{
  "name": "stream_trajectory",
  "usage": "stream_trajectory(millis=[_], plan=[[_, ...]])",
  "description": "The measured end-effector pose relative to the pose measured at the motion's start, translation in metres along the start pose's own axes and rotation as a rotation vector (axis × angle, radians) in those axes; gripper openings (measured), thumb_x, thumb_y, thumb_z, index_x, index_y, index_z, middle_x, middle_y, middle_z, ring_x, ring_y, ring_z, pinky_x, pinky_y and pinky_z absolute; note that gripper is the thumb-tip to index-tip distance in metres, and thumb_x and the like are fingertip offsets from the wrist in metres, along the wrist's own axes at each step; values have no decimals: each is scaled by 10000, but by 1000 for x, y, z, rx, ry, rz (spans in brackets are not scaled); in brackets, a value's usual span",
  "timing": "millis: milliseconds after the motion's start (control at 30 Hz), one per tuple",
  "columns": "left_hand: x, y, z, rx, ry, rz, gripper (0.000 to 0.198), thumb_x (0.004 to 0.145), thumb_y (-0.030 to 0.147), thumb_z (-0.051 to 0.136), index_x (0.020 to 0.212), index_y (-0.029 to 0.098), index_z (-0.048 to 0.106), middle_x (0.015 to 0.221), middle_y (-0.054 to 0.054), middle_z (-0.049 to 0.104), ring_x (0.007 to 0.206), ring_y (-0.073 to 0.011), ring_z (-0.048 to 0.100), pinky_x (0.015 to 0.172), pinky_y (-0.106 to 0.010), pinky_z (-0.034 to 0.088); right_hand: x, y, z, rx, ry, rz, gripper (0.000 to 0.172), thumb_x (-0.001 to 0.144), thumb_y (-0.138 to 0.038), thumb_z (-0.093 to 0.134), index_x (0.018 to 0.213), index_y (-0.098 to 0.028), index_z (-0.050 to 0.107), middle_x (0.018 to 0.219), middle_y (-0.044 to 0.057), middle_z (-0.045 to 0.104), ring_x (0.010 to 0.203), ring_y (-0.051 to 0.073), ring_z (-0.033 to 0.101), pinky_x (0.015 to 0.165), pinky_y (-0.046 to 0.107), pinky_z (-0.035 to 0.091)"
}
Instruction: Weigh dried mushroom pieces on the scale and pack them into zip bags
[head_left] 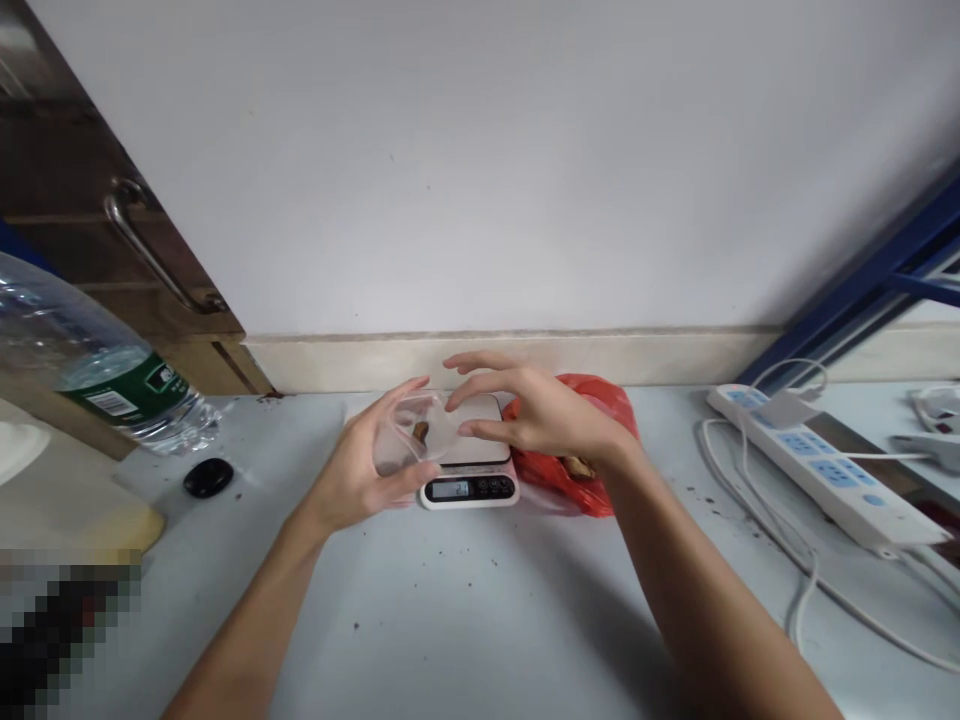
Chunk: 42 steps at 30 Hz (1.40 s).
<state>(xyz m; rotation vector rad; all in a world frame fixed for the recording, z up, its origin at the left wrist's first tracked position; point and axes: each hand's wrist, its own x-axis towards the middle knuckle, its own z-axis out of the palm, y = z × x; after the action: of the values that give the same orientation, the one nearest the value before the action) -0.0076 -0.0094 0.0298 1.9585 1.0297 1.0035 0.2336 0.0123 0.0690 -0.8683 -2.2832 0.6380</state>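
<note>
My left hand is wrapped round a clear plastic bag with a small brown piece in it. Its mouth faces toward my right hand, whose fingers are apart and hold nothing that I can see. Both hands are above a white digital kitchen scale with a lit display; the digits are too small to read surely. Beside the scale, partly behind my right wrist, lies a red plastic bag with brown pieces showing in its opening.
To the right lies a white power strip with white cables trailing over the table. At left are a large water bottle, a black round lid and a pale container. A wall stands behind.
</note>
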Motion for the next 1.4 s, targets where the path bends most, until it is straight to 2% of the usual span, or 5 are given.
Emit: stream_trajectory(millis=[233, 500, 933, 1167, 1400], plan=[[27, 27, -9, -379, -165, 39, 679, 863, 743, 590, 1271, 209, 686, 1204, -114, 721, 1004, -301, 699, 845, -420, 593, -11, -15, -22, 255, 103, -103, 112, 882, -331, 739, 918, -226, 728, 1266, 99, 707, 1278, 259, 608, 973, 404, 544], [47, 43, -2, -505, -334, -12, 748, 810, 860, 553, 1136, 220, 762, 1056, -103, 768, 1052, -319, 702, 847, -410, 577, -17, -23, -34, 33, 261, -110, 96, 867, -303, 748, 824, -217, 748, 1214, 111, 687, 1076, 233, 659, 831, 347, 555], [48, 44, -33, 99, -112, 43, 223, 857, 399, 682, 793, 203, 767, 789, -28, 793, 760, -189, 735, 760, -303, 602, -7, -15, -27, 203, 343, 159, 258, 814, -414, 761, 760, -183, 658, 749, 47, 732, 674, 168, 678, 644, 307, 562], [44, 53, -40, 286, -11, 221, 194, 869, 315, 641, 739, 208, 736, 697, 15, 760, 660, -142, 695, 661, -234, 549, -6, -12, -23, 292, 320, 132, 259, 800, -407, 773, 763, -206, 614, 755, 37, 732, 673, 159, 687, 644, 302, 564], [36, 63, -34, 457, -26, 338, 206, 907, 241, 562, 773, 199, 713, 713, 10, 745, 647, -139, 662, 648, -252, 499, -6, -23, -20, 19, 176, 107, 160, 868, -335, 702, 968, -213, 724, 931, 56, 787, 818, 188, 715, 748, 321, 577]])
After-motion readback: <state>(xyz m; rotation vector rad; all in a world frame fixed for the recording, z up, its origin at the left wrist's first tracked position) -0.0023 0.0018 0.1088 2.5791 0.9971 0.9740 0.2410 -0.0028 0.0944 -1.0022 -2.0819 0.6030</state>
